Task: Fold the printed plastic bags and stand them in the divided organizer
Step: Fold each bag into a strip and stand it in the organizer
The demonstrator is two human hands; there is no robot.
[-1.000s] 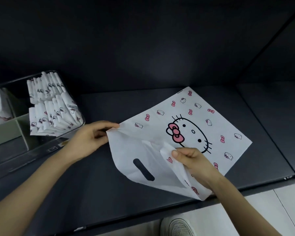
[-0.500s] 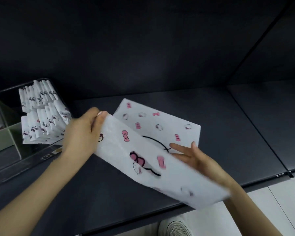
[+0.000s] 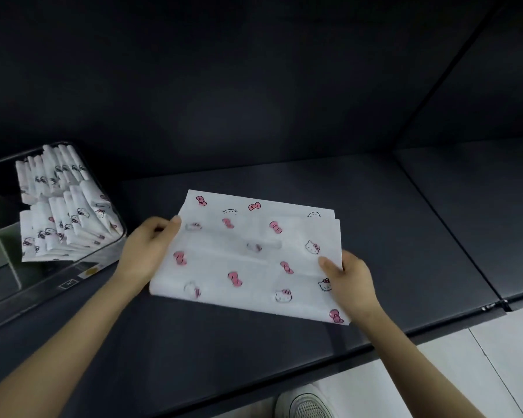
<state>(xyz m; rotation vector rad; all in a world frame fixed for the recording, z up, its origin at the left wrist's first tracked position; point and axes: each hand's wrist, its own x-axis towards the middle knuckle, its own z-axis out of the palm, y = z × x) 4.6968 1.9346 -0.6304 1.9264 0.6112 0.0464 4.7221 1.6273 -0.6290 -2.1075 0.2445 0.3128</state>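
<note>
Where the dark surface (image 3: 375, 206) spreads widest, a white bag (image 3: 248, 257) printed with pink bows is held over it, folded double. At the left stands a clear divided organizer (image 3: 73, 270), its right-hand compartment packed with folded bags (image 3: 64, 224) leaning in rows. The left hand (image 3: 147, 251) pinches the bag's left edge; the right hand (image 3: 352, 285) grips its right edge.

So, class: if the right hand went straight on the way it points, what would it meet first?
The folded bag it grips; beyond that, likely the left hand, though depth is unclear.
</note>
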